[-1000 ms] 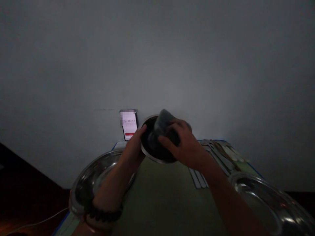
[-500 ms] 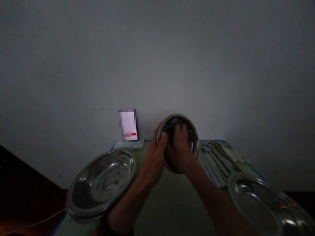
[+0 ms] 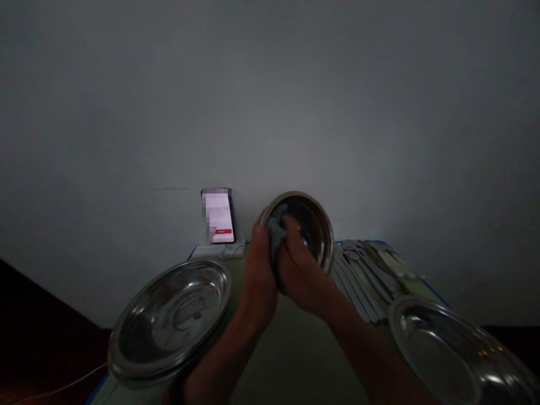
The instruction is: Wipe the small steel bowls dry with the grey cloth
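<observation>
My left hand (image 3: pixel 258 270) grips the left rim of a small steel bowl (image 3: pixel 314 222), held up over the table and tilted so its inside faces me. My right hand (image 3: pixel 300 269) is closed on a grey cloth (image 3: pixel 275 230) and presses it against the bowl's inside near the left rim. The two hands touch each other at the bowl's lower left. The scene is dim.
A large steel plate (image 3: pixel 169 320) lies at the left of the green table (image 3: pixel 291 349), another steel plate (image 3: pixel 447 354) at the right. Several flat utensils (image 3: pixel 367 275) lie in a row behind the right plate. A lit phone (image 3: pixel 218 216) leans on the wall.
The bowl has shifted right and turned more upright towards me. My left hand came in close to the right one. The cloth went from the bowl's middle to its left rim.
</observation>
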`<action>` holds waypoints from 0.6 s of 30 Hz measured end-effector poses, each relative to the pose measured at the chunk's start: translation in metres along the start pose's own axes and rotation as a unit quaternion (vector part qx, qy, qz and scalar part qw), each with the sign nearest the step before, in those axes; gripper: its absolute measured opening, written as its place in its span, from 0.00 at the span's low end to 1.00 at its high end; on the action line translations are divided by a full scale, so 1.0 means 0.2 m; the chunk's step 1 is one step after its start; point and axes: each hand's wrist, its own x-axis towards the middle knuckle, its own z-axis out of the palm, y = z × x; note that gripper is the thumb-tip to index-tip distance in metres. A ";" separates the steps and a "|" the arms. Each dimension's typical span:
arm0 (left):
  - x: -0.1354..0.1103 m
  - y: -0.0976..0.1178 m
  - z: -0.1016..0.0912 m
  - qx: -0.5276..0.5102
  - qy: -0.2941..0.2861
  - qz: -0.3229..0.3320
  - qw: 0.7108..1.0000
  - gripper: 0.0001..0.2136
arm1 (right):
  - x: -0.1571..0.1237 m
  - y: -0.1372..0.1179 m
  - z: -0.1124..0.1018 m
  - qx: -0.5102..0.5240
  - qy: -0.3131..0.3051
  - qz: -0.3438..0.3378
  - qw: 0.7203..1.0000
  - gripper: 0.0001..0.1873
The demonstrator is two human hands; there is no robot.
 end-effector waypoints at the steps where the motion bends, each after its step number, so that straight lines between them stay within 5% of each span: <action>1: -0.03 -0.02 0.02 0.010 -0.011 0.011 1.000 0.25 | 0.01 0.01 -0.01 0.006 0.038 0.018 0.999 0.16; 6: -0.11 -0.12 0.09 -0.039 -0.030 0.012 0.999 0.23 | 0.04 0.03 -0.04 0.045 0.150 0.111 0.982 0.21; 12: -0.04 -0.28 0.03 -0.101 0.063 -0.077 0.990 0.20 | 0.05 0.13 0.04 0.061 -0.010 0.079 0.995 0.11; 18: 0.00 -0.53 -0.06 -0.109 0.151 -0.162 0.969 0.16 | 0.02 0.36 0.19 0.038 -0.079 0.162 0.983 0.14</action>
